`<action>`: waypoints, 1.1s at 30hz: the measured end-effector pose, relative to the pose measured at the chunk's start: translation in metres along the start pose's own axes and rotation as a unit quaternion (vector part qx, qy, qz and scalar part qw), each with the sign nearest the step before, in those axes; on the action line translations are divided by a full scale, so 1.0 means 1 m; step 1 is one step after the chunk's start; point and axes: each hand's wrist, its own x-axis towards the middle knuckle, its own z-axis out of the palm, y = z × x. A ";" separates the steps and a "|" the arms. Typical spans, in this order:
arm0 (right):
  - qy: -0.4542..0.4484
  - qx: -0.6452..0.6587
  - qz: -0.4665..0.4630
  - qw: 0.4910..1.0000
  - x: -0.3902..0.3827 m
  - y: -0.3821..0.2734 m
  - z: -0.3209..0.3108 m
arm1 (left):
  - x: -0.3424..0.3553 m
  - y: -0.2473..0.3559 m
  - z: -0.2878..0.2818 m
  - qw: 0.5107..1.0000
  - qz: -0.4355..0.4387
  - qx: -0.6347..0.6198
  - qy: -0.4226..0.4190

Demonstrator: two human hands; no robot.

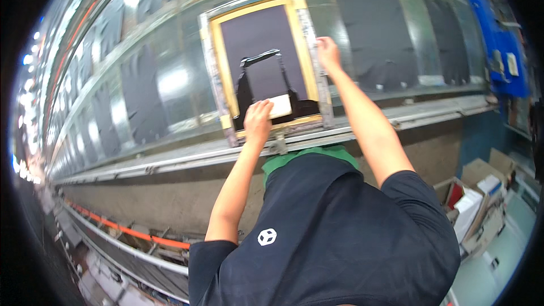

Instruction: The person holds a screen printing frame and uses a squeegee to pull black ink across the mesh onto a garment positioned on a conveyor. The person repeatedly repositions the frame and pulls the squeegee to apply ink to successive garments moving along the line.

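A screen-printing frame [311,39] lies on the long table in front of me, its mesh bordered by yellow tape [219,51]. Glossy black ink [242,88] spreads over the lower mesh and runs up round a dull dark patch. Near the frame's close end, my left hand [258,122] grips a pale, block-shaped squeegee [281,106]; its lower edge meets the ink. My right hand [328,55] holds the right side rail of the frame, at about mid-length, with its fingers curled on the rim.
The metal table [328,28] carries several dark sheets [371,28] on both sides of the frame. A metal rail [187,158] runs along its near edge, with a clamp [279,144] below the frame. Cardboard boxes [481,173] stand at the lower right, beyond my right arm.
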 end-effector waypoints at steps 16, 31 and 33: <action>0.004 -0.050 -0.172 0.984 0.083 -0.072 -0.202 | 0.052 0.203 0.070 0.995 -0.047 -0.092 0.016; 0.059 -0.090 -0.070 0.992 0.162 0.132 -0.424 | 0.129 0.388 0.231 0.999 -0.019 -0.029 -0.032; 0.056 -0.053 -0.083 0.994 0.161 0.131 -0.413 | 0.127 0.383 0.227 0.999 -0.024 -0.025 -0.035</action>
